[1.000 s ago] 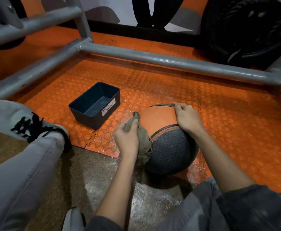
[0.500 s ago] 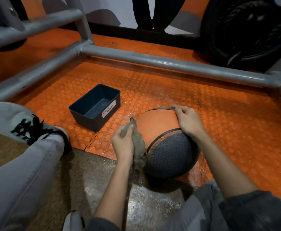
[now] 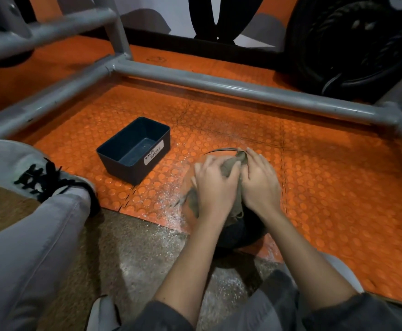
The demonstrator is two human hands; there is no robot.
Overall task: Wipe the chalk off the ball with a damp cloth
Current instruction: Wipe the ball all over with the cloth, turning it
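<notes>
Ball: the ball [image 3: 240,231] sits on the orange studded floor [image 3: 333,177] at about 6 o'clock in my view, mostly hidden under my hands. Only its dark lower part and a seam line at its top show.
Cloth: the cloth [image 3: 229,166] is bunched on top of the ball, between my two hands.
Left hand: my left hand [image 3: 215,185] holds the cloth and presses it onto the ball. It is blurred, so I can't make out each finger.
Right hand: my right hand [image 3: 259,185] lies relaxed over the ball's top, steadying it and holding nothing.
Done so far: I judge I'm mid-wipe on the upper face. White dust [image 3: 171,209] speckles the floor at the ball's 8 o'clock.
Left to do: the top is covered, so I can't tell what chalk remains. The sides and underside likely need a turn and a wipe.
Nearby: the waste basket [image 3: 133,151] sits at the ball's 10 o'clock, apart from it.
</notes>
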